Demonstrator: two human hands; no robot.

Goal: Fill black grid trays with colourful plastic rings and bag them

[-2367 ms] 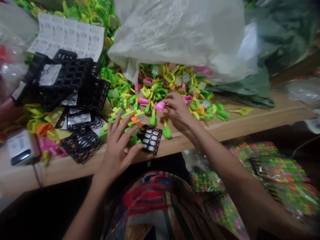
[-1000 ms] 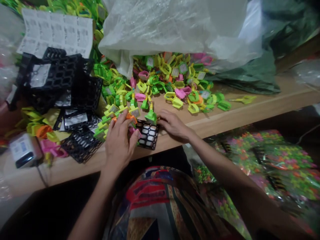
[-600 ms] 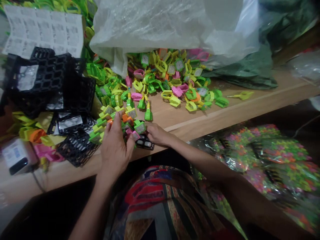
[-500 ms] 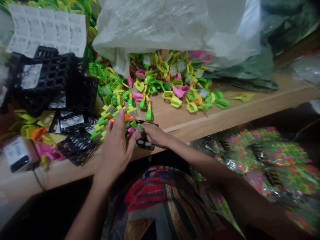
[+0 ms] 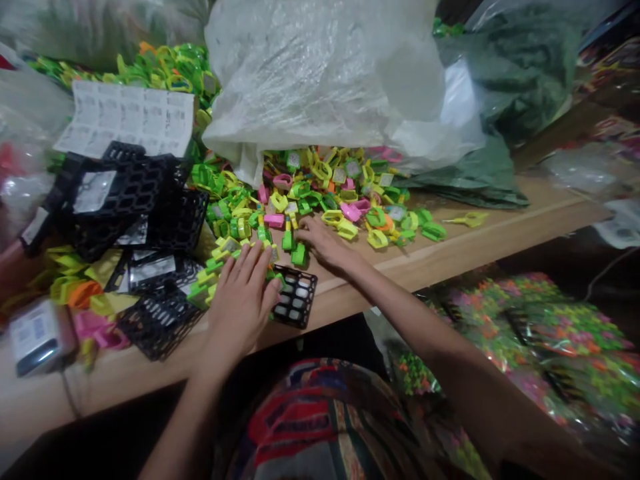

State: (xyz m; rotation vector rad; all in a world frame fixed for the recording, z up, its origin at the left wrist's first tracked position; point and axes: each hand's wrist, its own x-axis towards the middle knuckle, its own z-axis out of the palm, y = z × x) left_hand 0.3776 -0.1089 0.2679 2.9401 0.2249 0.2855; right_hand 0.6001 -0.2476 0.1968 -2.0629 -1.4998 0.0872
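Note:
My left hand [image 5: 245,293] lies with its fingers stretched out over a cluster of yellow and green toy watches [image 5: 203,287], covering part of them. Beside its thumb, a black grid tray [image 5: 296,300] shows pale cells. Beyond that tray my right hand [image 5: 325,245] reaches to the near edge of the loose pile, its fingers parted and bent. Its fingertips are beside a green toy watch [image 5: 299,255] with a yellow end; contact is unclear. Behind both hands spreads a heap of toy watches [image 5: 350,210] in green, yellow, pink and orange.
Black plastic trays [image 5: 135,193] are stacked on the left under a printed label sheet [image 5: 130,117]. A small white device [image 5: 40,337] with a cable stands at the front left. A large translucent bag [image 5: 325,80] covers the back. Bagged goods [image 5: 545,327] lie below the wooden table [image 5: 400,280].
My right hand has moved away from the black tray, up to the loose watches, uncovering the tray. My left hand stays on the clustered watches. The camera view has shifted upward.

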